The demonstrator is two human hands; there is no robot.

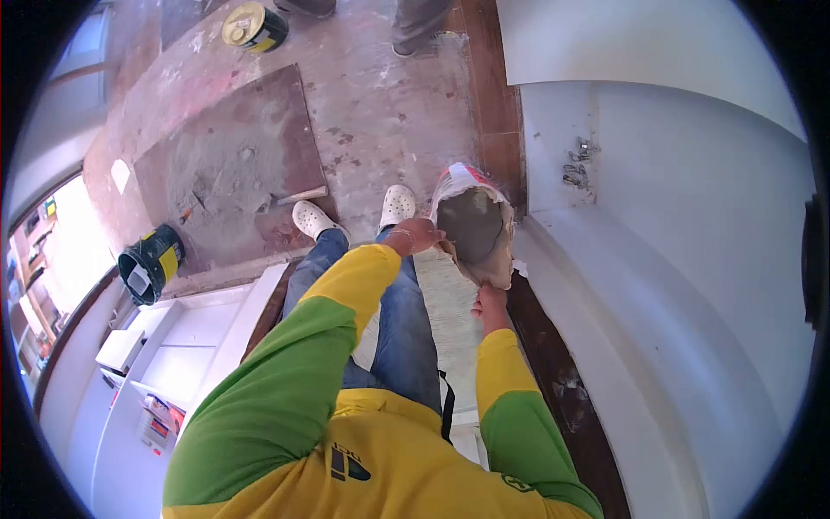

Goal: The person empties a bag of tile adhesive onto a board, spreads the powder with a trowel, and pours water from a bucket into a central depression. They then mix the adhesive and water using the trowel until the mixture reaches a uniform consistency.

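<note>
1. Now, the person stands looking down at an open bag [474, 227] of grey powder, propped at two o'clock from their white shoes [354, 214].
2. Left hand [415, 235] is clamped on the bag's rim at its nine o'clock edge.
3. Right hand [490, 306] is closed on the bag's lower end, at six o'clock.
4. The bag's long axis runs twelve to six, mouth tilted up, both hands touching it.
5. Off at ten o'clock, a mortar pile [226, 177] on the floor; a black bucket [150, 264] lies beyond.
</note>
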